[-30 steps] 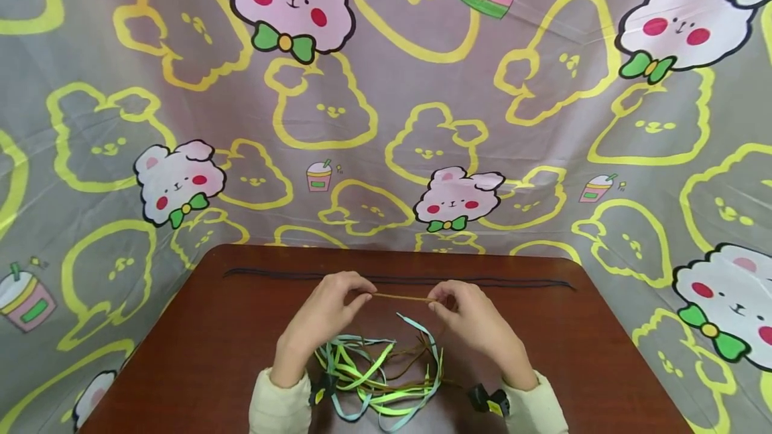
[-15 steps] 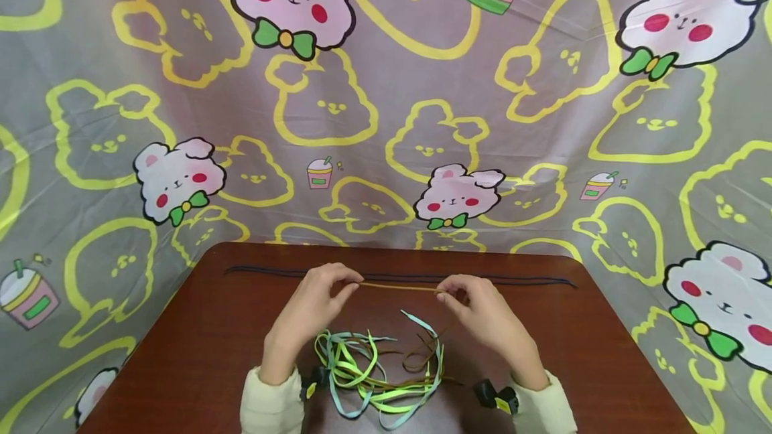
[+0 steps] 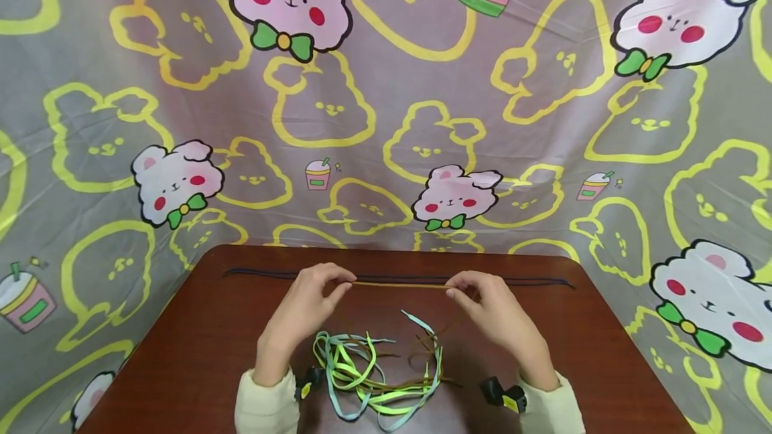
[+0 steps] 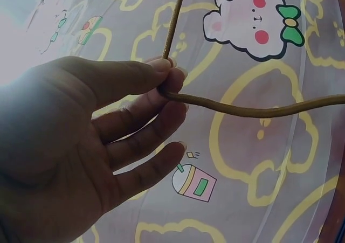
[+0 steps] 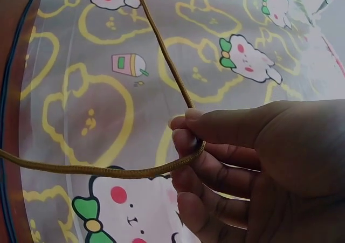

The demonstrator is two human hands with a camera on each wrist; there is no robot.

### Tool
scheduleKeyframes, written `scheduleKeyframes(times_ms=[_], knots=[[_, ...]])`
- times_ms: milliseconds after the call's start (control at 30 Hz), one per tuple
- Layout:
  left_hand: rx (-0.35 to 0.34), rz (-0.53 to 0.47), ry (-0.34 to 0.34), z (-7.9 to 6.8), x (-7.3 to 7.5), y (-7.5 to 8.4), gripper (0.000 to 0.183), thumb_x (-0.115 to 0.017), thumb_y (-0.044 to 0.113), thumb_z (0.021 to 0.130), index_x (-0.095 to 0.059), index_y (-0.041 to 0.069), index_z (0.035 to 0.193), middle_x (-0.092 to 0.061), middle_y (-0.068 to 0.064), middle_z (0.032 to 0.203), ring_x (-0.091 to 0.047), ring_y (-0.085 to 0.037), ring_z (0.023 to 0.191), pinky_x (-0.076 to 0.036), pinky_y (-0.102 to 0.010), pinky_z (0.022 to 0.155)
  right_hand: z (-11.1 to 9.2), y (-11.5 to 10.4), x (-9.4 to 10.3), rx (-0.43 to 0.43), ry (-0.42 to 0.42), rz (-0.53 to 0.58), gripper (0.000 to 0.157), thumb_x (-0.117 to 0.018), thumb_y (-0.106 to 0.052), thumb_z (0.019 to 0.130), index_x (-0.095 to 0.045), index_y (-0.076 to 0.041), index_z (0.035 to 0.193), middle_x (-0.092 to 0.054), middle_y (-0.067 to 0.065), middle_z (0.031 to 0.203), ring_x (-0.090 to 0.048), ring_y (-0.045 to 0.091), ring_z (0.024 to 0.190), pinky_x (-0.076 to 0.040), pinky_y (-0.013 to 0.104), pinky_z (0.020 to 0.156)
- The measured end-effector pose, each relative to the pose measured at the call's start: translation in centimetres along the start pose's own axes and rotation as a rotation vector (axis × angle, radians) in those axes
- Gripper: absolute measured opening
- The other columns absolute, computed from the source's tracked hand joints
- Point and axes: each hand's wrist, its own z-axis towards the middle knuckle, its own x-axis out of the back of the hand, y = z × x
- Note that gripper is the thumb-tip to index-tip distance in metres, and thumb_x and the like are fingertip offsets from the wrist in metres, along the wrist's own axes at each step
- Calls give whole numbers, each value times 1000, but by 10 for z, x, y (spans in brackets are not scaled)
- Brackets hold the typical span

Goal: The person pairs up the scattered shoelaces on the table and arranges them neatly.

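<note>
A brown round shoelace (image 3: 401, 284) is stretched nearly straight between both hands above the table. My left hand (image 3: 301, 307) pinches it between thumb and fingertips; in the left wrist view the lace (image 4: 242, 111) bends at the pinch and a length leads off to the right. My right hand (image 3: 503, 313) pinches the other end of the stretch, and in the right wrist view a loose length of lace (image 5: 129, 173) trails away from the fingers. Below the hands lies a tangled pile with flat yellow-green laces (image 3: 346, 360), a light blue lace (image 3: 416, 319) and brown laces.
Dark blue laces (image 3: 543, 280) lie stretched side by side along the back of the brown table (image 3: 199, 347). A patterned cloth (image 3: 374, 86) with cartoon bears hangs behind and at both sides. Small black devices (image 3: 503, 395) sit at the wrists.
Both hands have moved apart and slightly away, so the brown lace between them is longer. Brown strands in the pile have shifted, some drawn up from it.
</note>
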Motion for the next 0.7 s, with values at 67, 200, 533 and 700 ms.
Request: scheduleKeyframes(times_ms=[67, 200, 533, 700], knots=[[-1, 4, 4, 0, 1, -1, 13, -74, 4, 92, -77, 9, 103, -74, 2, 100, -69, -18, 99, -55, -44, 86, 0, 1, 2, 4, 17, -9, 7, -71, -12, 96, -75, -17, 99, -69, -9, 86, -54, 8, 71, -47, 26, 65], [-4, -4, 3, 0, 2, -1, 12, -74, 3, 92, -77, 9, 102, -74, 0, 100, -69, -19, 98, -55, -44, 85, -1, 4, 7, 0, 35, -18, 7, -72, -12, 95, -75, -17, 99, -70, -10, 86, -55, 7, 71, -47, 26, 66], [-10, 13, 25, -1, 4, -3, 12, -74, 4, 92, -77, 9, 102, -74, 0, 100, -69, -19, 98, -55, -41, 84, -3, 10, 16, -21, 39, -4, 7, -71, -11, 96, -75, -16, 100, -68, -10, 84, -57, 12, 74, -48, 27, 67], [-6, 10, 42, -1, 6, -5, 11, -73, 2, 92, -77, 7, 101, -74, -2, 99, -69, -20, 98, -55, -44, 85, -3, 13, 20, -14, 56, -7, 7, -71, -11, 95, -75, -15, 100, -69, -11, 84, -58, 11, 76, -49, 28, 70]])
